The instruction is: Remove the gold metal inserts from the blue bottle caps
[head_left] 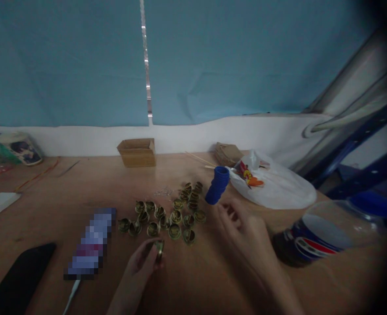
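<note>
My left hand (141, 264) is closed, pinching a small round gold-coloured metal cup (160, 250) on its edge between thumb and fingers. Several similar round metal cups (174, 231) lie loosely grouped on the table just beyond it, some with a raised piece inside. A leaning stack of blue ribbed rings or caps (217, 185) stands behind the group. Close in front of that stack is my right hand (242, 227), slightly blurred, with its fingers curled in. Whatever its fingers hold, if anything, I cannot make out.
A large soda bottle (314, 238) stands at the right, near my right forearm. Behind it lies a white plastic bag (279, 186). An open cardboard box (137, 153) is by the wall. A phone on a cable (91, 243) and a black flat object (21, 278) lie left.
</note>
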### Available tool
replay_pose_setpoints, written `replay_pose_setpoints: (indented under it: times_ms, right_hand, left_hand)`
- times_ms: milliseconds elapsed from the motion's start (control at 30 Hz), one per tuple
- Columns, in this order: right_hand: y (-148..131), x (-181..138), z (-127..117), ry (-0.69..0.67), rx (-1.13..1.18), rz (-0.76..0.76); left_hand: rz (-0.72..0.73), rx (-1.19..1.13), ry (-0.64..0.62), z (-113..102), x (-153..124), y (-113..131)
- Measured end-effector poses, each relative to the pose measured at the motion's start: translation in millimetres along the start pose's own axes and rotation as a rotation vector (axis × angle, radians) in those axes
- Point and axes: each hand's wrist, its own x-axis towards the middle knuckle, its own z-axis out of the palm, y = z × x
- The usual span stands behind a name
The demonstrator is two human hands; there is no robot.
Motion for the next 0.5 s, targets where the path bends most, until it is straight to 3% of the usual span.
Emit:
replay_pose_setpoints:
  times_ms: [133, 233, 333, 500]
  right_hand:
    - [9, 63, -16, 0.084, -0.188, -0.129]
    - [22, 97, -11, 0.038, -0.23, -0.176]
    - [36, 110, -2, -0.035, -0.266, -0.156]
    - [48, 107, 2, -0.034, -0.222, -0.12]
  left_hand:
    - [0.08, 0.163, 0.001, 4, -3, 4]
    - [0.149, 0.259, 0.035, 6, -2, 8]
    - [0.159, 0.301, 0.067, 7, -1, 6]
    - [0.183, 0.27, 0.067, 7, -2, 0]
